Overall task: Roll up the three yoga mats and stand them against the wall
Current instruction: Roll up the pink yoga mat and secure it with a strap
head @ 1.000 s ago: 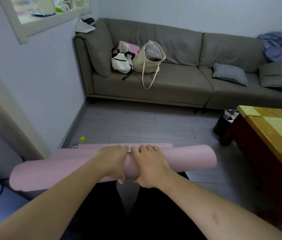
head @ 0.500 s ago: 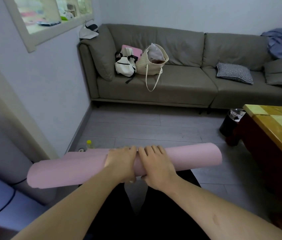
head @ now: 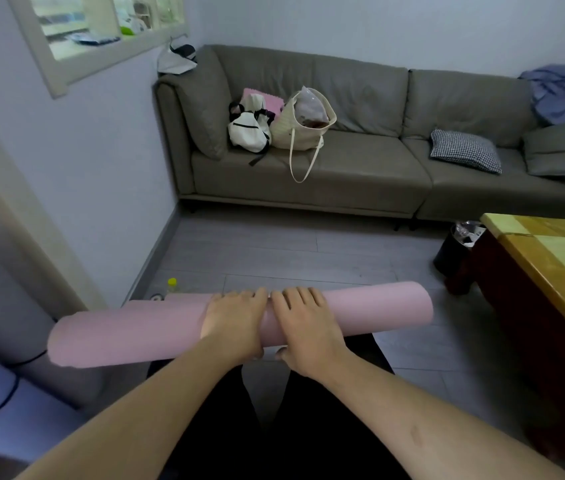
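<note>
From the head camera, the only view there is, a long pink foam yoga mat point(head: 360, 311) is wound into a roll and held crosswise in front of the person, above their dark trousers and clear of the grey plank floor point(head: 274, 258). The left hand point(head: 234, 320) and right hand point(head: 303, 322) sit side by side at the middle of the roll, nearly touching each other, fingers point(head: 294, 296) curled over the top and thumbs tucked beneath, so both are clamped on the mat.

A second ago a loose flap of mat still trailed out beyond the roll on the far side; half a second ago only a sliver of it showed at the left, and now only a thin strip still peeks out beyond the roll at the left. The roll has also risen and the gaze has lifted toward the grey fabric sofa point(head: 360, 168). I take that to mean the rolling of this mat is as good as finished and the carry to the pale wall point(head: 107, 161) on the left comes next.

The left end of the roll looks looser and wider than the right, so it could telescope or spring open if the grip eases. No other mats can be made out for certain. A yellow-capped bottle point(head: 172, 284) stands on the floor near the baseboard, close to where a mat might stand.
</note>
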`<control>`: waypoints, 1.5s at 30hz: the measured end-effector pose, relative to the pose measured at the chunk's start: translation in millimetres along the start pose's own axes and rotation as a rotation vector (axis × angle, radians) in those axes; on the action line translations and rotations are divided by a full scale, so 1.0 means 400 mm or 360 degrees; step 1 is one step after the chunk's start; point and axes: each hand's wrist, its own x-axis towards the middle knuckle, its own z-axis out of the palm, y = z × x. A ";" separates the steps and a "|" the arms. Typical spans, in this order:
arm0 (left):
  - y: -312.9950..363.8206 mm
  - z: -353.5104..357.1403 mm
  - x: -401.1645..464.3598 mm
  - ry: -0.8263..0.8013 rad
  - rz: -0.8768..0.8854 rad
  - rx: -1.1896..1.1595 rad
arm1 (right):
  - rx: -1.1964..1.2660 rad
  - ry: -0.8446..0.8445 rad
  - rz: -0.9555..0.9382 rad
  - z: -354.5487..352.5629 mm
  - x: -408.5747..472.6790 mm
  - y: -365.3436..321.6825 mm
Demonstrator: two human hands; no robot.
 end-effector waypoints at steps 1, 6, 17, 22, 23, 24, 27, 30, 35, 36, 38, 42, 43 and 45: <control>-0.004 -0.007 0.007 -0.0026 0.0005 -0.0042 | -0.0011 -0.0006 0.0005 0.000 0.002 0.002; 0.005 0.036 -0.018 0.0180 -0.0003 0.0079 | -0.0013 -0.0152 -0.0016 -0.038 0.040 0.006; -0.013 -0.007 -0.035 0.0042 0.0121 0.0218 | 0.0068 -0.0255 -0.0103 -0.087 0.030 0.028; -0.024 -0.017 -0.022 -0.0090 0.0143 0.0026 | 0.0037 -0.0295 -0.0130 -0.097 0.015 0.019; -0.033 -0.018 -0.012 -0.0125 0.0134 -0.0052 | 0.0003 -0.0286 -0.0141 -0.090 0.011 0.015; -0.042 -0.021 -0.002 -0.0153 0.0135 -0.0108 | -0.0036 -0.0282 -0.0143 -0.079 0.009 0.010; -0.039 -0.019 0.008 -0.0170 0.0114 -0.0131 | -0.0081 -0.0244 -0.0101 -0.050 0.013 0.008; -0.010 0.023 -0.024 0.0057 0.0067 0.0119 | -0.0019 -0.0245 -0.0071 -0.054 0.035 0.013; -0.001 0.035 -0.028 0.0130 0.0007 0.0179 | 0.0052 -0.0260 -0.0062 -0.057 0.046 0.017; -0.009 0.023 -0.017 0.0063 0.0003 0.0146 | 0.0043 -0.0224 -0.0081 -0.049 0.041 0.016; -0.026 -0.010 0.008 -0.0101 -0.0002 0.0048 | -0.0025 -0.0141 -0.0115 -0.029 0.027 0.015; -0.030 -0.021 0.025 -0.0194 -0.0012 0.0027 | -0.0087 -0.0122 -0.0088 -0.017 0.039 0.017; -0.023 -0.011 0.017 -0.0130 -0.0018 0.0085 | -0.0084 -0.0145 -0.0082 -0.024 0.048 0.017; -0.009 0.022 -0.005 0.0023 -0.0032 0.0245 | -0.0065 -0.0207 -0.0081 -0.044 0.064 0.016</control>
